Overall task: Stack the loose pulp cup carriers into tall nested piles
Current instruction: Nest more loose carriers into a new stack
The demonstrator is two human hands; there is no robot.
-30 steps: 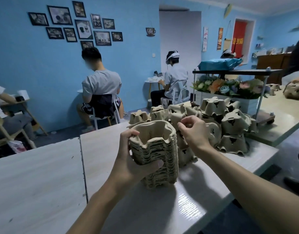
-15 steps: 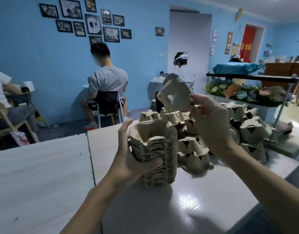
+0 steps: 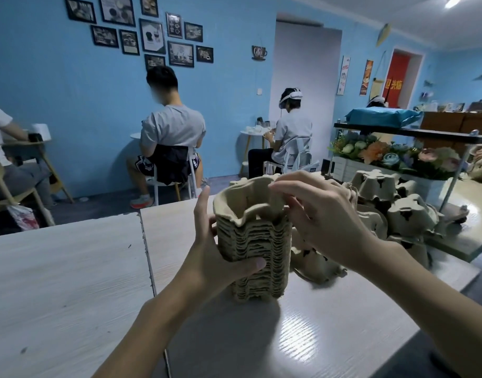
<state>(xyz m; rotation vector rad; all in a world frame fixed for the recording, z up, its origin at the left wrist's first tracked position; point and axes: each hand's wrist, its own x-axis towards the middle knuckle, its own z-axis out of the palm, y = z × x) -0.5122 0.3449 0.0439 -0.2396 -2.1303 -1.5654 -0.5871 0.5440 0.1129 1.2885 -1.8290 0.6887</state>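
A cup-shaped plaque [image 3: 259,52] on the blue wall reads "Coffee" in script. In the doorway at the far right, a red banner [image 3: 395,84] carries 3 yellow Chinese characters that appear to read "迎光临"; the first sits against the door frame and is less sure. A narrow white poster [image 3: 343,75] right of the white door has red lettering at its top that looks like "COFFEE", too small to be certain. The orange poster [image 3: 366,77] beside it and the black framed print [image 3: 204,54] among the wall pictures both bear writing too small to read.
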